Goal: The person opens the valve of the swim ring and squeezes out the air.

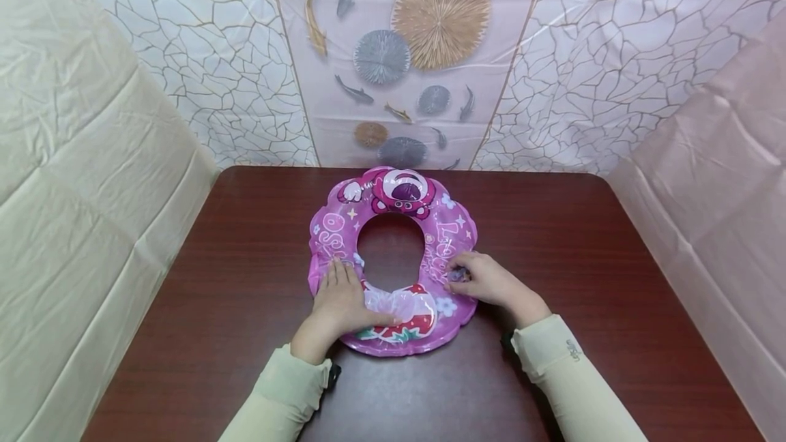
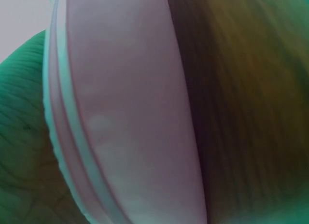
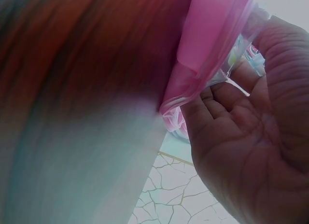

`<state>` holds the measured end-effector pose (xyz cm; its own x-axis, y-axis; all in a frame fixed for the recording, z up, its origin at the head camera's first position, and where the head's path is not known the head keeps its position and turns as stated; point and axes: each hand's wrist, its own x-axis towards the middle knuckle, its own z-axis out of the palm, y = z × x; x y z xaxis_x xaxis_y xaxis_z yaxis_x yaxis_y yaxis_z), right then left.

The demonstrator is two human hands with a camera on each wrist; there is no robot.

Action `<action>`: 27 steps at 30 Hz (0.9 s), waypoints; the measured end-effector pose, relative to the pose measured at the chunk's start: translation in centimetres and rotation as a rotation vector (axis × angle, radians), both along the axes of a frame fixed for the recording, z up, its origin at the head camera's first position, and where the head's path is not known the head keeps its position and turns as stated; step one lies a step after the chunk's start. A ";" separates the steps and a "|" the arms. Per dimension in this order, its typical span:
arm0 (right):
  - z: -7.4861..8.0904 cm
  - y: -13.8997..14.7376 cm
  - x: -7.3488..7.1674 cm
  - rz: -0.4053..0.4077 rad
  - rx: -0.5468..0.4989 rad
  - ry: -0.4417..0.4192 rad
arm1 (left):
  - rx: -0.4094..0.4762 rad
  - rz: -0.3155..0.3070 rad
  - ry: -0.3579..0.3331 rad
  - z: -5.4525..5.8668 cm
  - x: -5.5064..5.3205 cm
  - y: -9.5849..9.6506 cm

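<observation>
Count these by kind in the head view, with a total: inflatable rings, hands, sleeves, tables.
Inflatable ring: 1
Hands, left hand and right hand: 2
Sleeves, left sleeve and right sleeve: 2
Table: 1
Total: 6

The inflatable ring (image 1: pixel 456 225) looks like thin, glossy plastic, smooth on top and puckered along its seams. Under it, the desk (image 1: pixel 552 237) shows wood grain with a soft sheen. Beyond the desk's far edge, the printed sheet (image 1: pixel 381 12) looks smooth and faintly shiny; the sleeves (image 1: pixel 577 377) are matt cloth.
</observation>
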<state>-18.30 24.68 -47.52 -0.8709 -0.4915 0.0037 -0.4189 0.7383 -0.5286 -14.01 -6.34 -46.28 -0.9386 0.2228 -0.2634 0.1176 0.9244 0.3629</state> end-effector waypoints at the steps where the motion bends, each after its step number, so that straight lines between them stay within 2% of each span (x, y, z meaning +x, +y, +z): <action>1: 0.0 0.0 0.0 -0.001 0.003 -0.002 | 0.001 0.002 -0.001 0.0 0.0 0.0; 27: -0.2 0.0 -0.1 -0.011 0.009 -0.016 | 0.001 0.009 -0.011 -0.3 -0.1 0.0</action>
<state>-18.37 24.64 -47.73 -0.8762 -0.4817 -0.0145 -0.4022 0.7475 -0.5287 -14.15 -6.32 -46.58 -0.9377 0.2149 -0.2731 0.1057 0.9250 0.3651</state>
